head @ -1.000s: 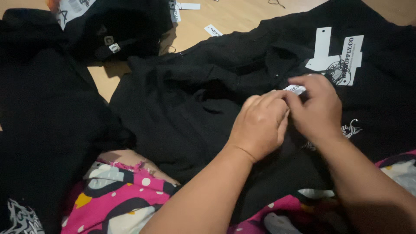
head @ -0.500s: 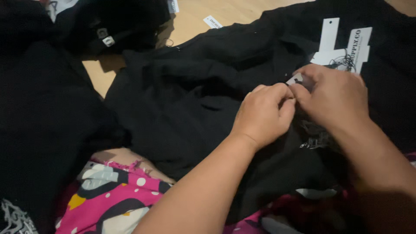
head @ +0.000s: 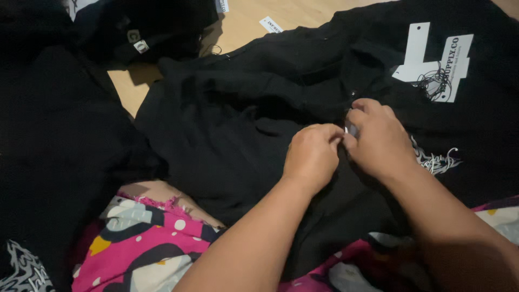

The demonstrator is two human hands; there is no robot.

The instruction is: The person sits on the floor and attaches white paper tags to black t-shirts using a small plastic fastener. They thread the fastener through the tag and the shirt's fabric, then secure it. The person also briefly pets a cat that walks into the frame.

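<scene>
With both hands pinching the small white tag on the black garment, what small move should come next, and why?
Probably a short pull of the tag away from the black garment. The left hand and right hand meet on it with fingers pinched close, and only a sliver of white shows, so it seems not yet free.

Your two bare forearms reach in from the lower edge and meet at the fingertips. Your left hand (head: 312,157) is curled into a loose fist, knuckles up. Your right hand (head: 379,139) arches beside it, fingers bent down, thumb and forefinger pinched together, touching the left.
</scene>
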